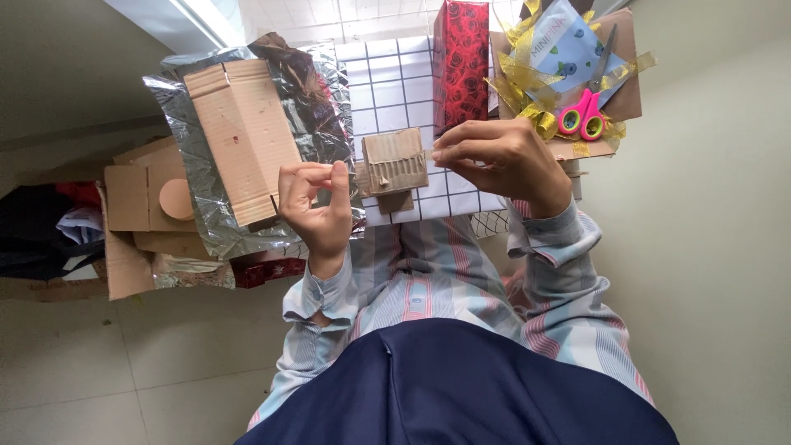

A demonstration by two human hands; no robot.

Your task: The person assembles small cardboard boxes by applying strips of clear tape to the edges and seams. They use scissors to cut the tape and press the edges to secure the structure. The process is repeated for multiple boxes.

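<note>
Tiled floor below me, grid paper spread out, small box on it between my hands, left hand pinched narrow, empty, right hand pinched beside box, scissors beyond

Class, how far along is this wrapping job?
Done: one tall box is already covered in red rose paper. In hand: a small cardboard box sits bare on grid paper, with the left hand and right hand pinched beside it; what they pinch is unclear. Left: the long cardboard box on silver foil looks unwrapped; gold ribbon and scissors lie aside.
</note>
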